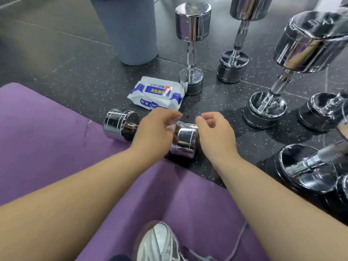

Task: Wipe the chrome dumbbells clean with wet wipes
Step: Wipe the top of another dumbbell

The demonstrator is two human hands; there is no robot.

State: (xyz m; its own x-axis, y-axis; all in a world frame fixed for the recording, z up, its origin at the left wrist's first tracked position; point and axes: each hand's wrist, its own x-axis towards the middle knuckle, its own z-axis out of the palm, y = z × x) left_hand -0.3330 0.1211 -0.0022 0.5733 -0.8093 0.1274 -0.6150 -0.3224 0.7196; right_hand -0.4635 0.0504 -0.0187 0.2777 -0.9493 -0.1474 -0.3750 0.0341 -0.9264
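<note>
Lying where the mat's [47, 138] edge meets the floor [94, 78], the dumbbell [185, 140] should feel heavy, slick and prone to roll; your left hand [152, 132] pinches a limp wet wipe [170, 127] against its head; your right hand [214, 132] hovers loosely curled, empty; steady it by the handle [132, 127].

A dark rubber floor [216, 102] flecked with white spreads from ten o'clock round to four, crossed by thin tile seams. A purple mat [47, 147] lies over it from six to nine o'clock, with its edge running diagonally. A tall grey-blue bin [128, 31] stands at twelve o'clock.
</note>
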